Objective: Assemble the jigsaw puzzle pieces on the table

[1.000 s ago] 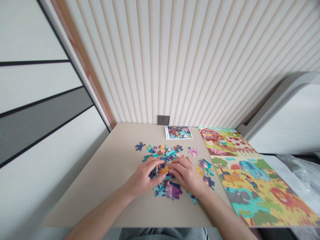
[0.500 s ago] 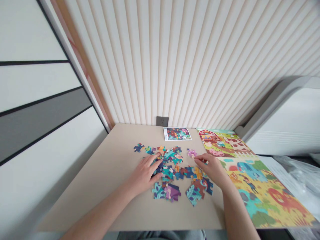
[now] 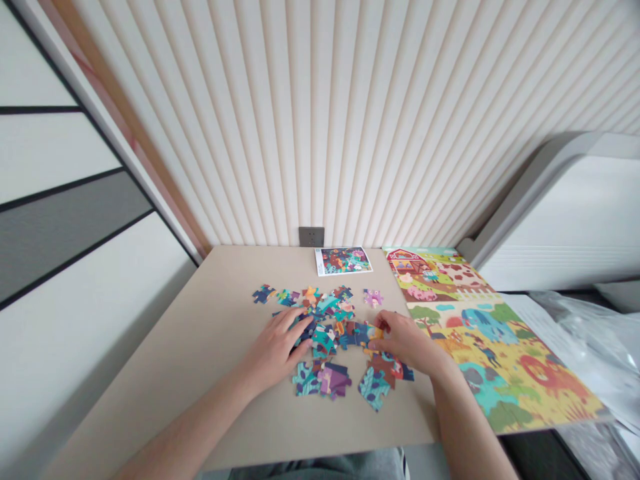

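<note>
Several loose, colourful puzzle pieces (image 3: 325,313) lie scattered in the middle of a beige table (image 3: 215,320). My left hand (image 3: 277,347) rests flat on the left side of the pile, fingers stretched over the pieces. My right hand (image 3: 405,341) is at the right side of the pile, its fingers pinched on an orange-yellow piece (image 3: 374,331). A small pink piece (image 3: 373,297) lies apart, just beyond the right hand. More pieces (image 3: 327,380) lie close to me between the two hands.
A small reference picture card (image 3: 343,260) lies at the table's far edge under a wall socket (image 3: 311,236). A large finished farm puzzle (image 3: 480,333) covers the table's right side. Clear plastic wrap (image 3: 595,333) lies at the right. A ribbed wall rises behind.
My right hand moved right, away from the left hand, then came back a little and pinched an orange-yellow piece. The pile got spread out. The view shifted to the right.
</note>
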Tool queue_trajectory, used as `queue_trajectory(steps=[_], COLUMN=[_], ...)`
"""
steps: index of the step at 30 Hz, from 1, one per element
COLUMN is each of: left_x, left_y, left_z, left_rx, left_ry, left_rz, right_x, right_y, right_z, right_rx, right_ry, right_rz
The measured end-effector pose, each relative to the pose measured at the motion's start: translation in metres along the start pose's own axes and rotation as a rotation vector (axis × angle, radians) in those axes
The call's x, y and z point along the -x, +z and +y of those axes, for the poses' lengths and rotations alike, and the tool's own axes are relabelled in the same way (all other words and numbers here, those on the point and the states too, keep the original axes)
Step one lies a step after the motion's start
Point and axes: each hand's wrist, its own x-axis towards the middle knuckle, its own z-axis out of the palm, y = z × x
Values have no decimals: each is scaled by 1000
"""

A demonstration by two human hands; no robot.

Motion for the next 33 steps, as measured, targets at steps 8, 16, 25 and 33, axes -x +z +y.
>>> queue_trajectory(steps=[8,16,25,33], left_x=[0,0,0,-1], left_y=[-1,-1,-3,-5], left_z=[0,2,3,3], left_rx=[-5,19,28,50], left_ry=[12,8,15,12], left_rz=[-4,20,22,31], right_x=[-7,-16,-15,-5], right_y=[13,16,7,5], right_z=[-6,-1,-11,-28], right_rx=[-119,-310,-237,-157], right_ry=[-35,-82,-115,-403], right_rz=[13,149,563,235])
